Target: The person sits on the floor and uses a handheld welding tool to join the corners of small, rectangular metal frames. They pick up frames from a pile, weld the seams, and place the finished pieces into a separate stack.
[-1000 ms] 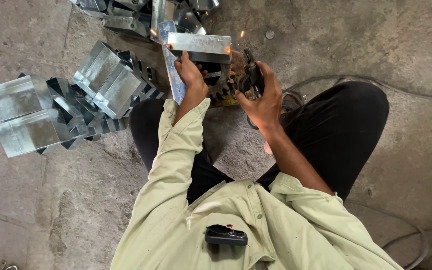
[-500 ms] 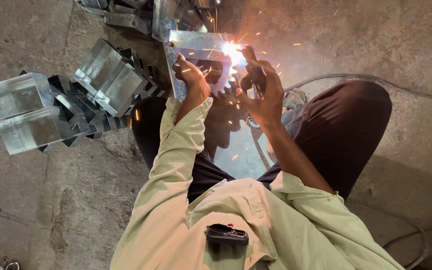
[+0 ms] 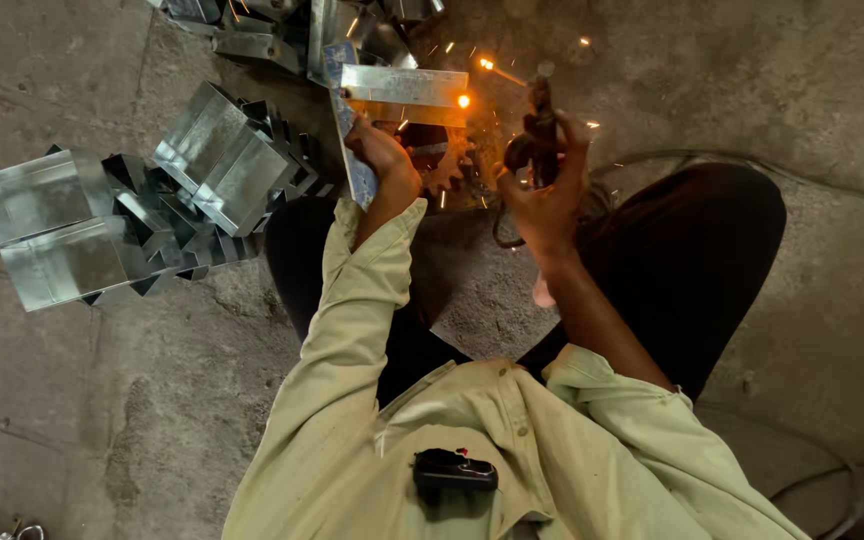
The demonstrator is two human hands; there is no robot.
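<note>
rough concrete floor (image 3: pixel 72 420) all round, stained and cracked, person seated on it seen from above. nearest the camera: pale green shirt (image 3: pixel 472 450) with a small black clip-on device (image 3: pixel 455 469) on the chest, dark trousers (image 3: pixel 692 270) with the knees spread apart.

left arm runs up from the shoulder, sleeve down to the wrist, elbow slightly bent. left hand (image 3: pixel 384 160) sits at the edge of a flat metal frame piece (image 3: pixel 404 88), fingers curled and clamped on its vertical side, steadying it.

right arm bare from the rolled sleeve, forearm angled up and inward. right hand (image 3: pixel 544 195) is wrapped round a dark welding electrode holder (image 3: pixel 537 135), fingers closed tight on the handle, tip pointing up toward the frame but apart from it. thin cable (image 3: pixel 742 160) trails off across the floor to the right.

sparks (image 3: pixel 464 100) glowing on the frame's horizontal bar and scattered just beyond it. a rusty toothed gear (image 3: pixel 444 170) lies under the frame, between the hands.

further left: heap of shiny sheet-metal boxes (image 3: pixel 132 215) on the floor, well apart from the hands. more cut metal parts (image 3: pixel 272 30) at the top edge.
</note>
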